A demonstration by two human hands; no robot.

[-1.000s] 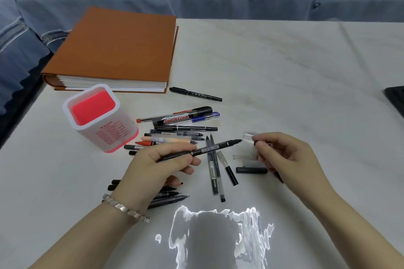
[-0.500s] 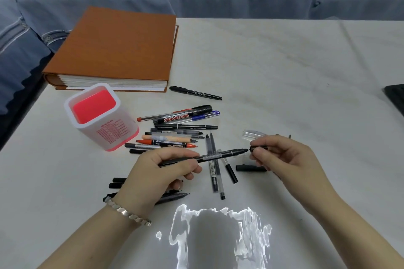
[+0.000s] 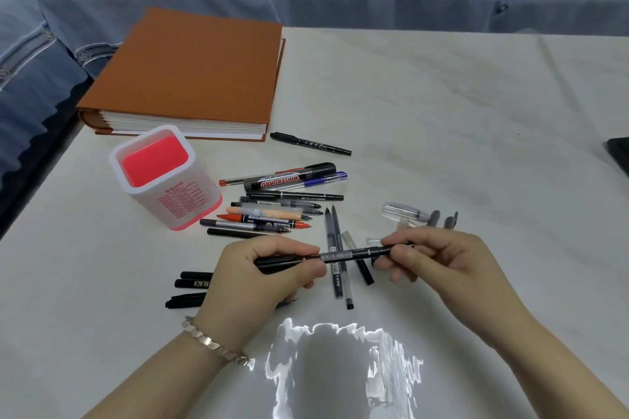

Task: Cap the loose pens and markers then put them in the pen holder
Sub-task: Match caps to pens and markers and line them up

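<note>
Hands: 2. Left hand (image 3: 258, 279) curled round left end of black pen (image 3: 343, 254); right hand (image 3: 439, 262) pinches its right end, tip hidden by fingers. Pen level, held above table (image 3: 442, 112).
Pen holder (image 3: 183, 201): 1, upright, beyond-left of left hand.
Loose pens (image 3: 282, 204): roughly nine, stacked beyond left hand; three between hands; several black ones under left hand, part hidden.
Clear caps (image 3: 405, 211): count unclear, just beyond right hand.
Orange binder (image 3: 194, 68): 1, beyond holder.
</note>
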